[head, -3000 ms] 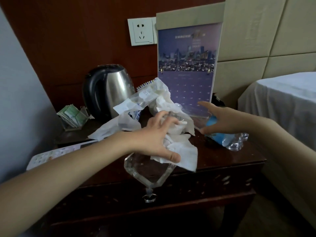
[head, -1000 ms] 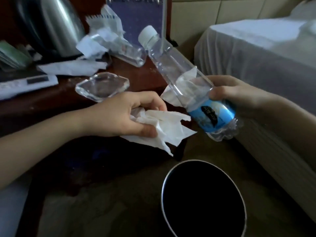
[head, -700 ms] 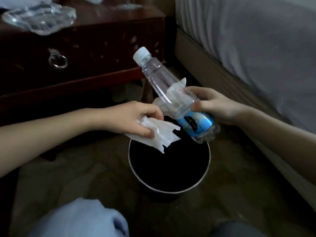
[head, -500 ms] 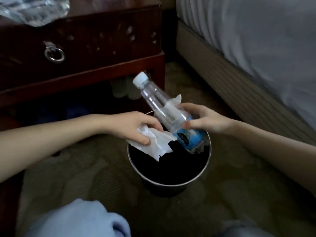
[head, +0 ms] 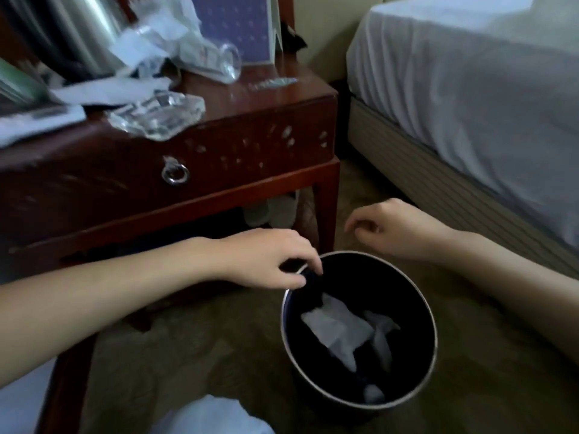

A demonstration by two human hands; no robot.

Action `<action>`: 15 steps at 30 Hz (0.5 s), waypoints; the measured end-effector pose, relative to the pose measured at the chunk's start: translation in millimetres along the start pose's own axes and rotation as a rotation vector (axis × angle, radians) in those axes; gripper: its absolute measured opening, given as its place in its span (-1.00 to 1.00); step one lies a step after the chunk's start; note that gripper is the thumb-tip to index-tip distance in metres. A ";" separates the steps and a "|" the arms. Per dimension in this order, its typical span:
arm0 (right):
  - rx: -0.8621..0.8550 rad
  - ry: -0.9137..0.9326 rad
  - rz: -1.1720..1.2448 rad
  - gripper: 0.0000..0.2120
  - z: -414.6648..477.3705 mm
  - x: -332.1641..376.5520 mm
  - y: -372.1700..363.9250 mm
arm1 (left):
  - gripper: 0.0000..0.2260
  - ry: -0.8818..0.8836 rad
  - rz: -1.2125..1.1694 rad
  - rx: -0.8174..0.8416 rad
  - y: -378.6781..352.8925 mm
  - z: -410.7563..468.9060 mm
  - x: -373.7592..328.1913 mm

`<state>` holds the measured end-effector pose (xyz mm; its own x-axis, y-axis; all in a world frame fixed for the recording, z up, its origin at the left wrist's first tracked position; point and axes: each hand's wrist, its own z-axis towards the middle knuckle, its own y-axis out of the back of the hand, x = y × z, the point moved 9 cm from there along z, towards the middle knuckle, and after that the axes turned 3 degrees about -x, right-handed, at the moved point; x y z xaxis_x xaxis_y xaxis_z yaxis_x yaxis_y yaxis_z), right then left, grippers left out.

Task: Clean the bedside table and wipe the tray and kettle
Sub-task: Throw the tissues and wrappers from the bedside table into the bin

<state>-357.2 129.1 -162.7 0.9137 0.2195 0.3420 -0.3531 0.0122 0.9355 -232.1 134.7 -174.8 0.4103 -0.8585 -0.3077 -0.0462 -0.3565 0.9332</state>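
A dark wooden bedside table (head: 244,142) fills the upper left. The steel kettle (head: 72,36) stands at its back left, partly cut off. Crumpled white tissues (head: 150,45), a fallen plastic bottle (head: 216,62) and a glass ashtray (head: 159,119) lie on top. On the floor stands a black waste bin (head: 286,324) with crumpled tissue (head: 338,333) inside. My left hand (head: 269,256) hovers over the bin's left rim, fingers loosely curled and holding nothing. My right hand (head: 394,228) hangs above the bin's far rim, also loosely curled and holding nothing.
A bed with a white sheet (head: 470,89) runs along the right. A purple calendar stand (head: 238,26) leans at the table's back. A ring pull (head: 175,173) hangs on the drawer front. Carpet surrounds the bin. Pale cloth (head: 213,416) shows at the bottom edge.
Both hands have let go: the tissue from my left hand and the bottle from my right hand dropped into the bin. The hands lifted slightly away from the bin.
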 end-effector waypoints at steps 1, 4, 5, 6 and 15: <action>-0.046 0.031 -0.016 -0.79 8.8 11.2 11.9 | -0.76 0.014 0.014 -0.065 21.0 -5.4 3.9; -0.186 0.129 -0.055 -0.80 40.4 43.4 45.5 | -0.77 0.065 0.099 -0.235 85.1 -29.5 24.5; -0.231 0.167 -0.056 -0.80 51.8 55.6 55.9 | -0.76 0.085 0.125 -0.283 104.4 -38.7 34.2; -0.276 0.208 -0.049 -0.81 63.2 68.1 66.0 | -0.75 0.097 0.145 -0.335 122.9 -48.1 43.5; -0.540 0.416 -0.162 -0.73 183.8 163.3 106.7 | -0.59 0.334 0.475 -0.616 245.3 -120.1 146.8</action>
<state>-208.7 -13.0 9.3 0.8485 0.5277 0.0393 -0.3683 0.5356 0.7599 -73.8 -34.5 31.2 0.7248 -0.6778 0.1236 0.1829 0.3622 0.9140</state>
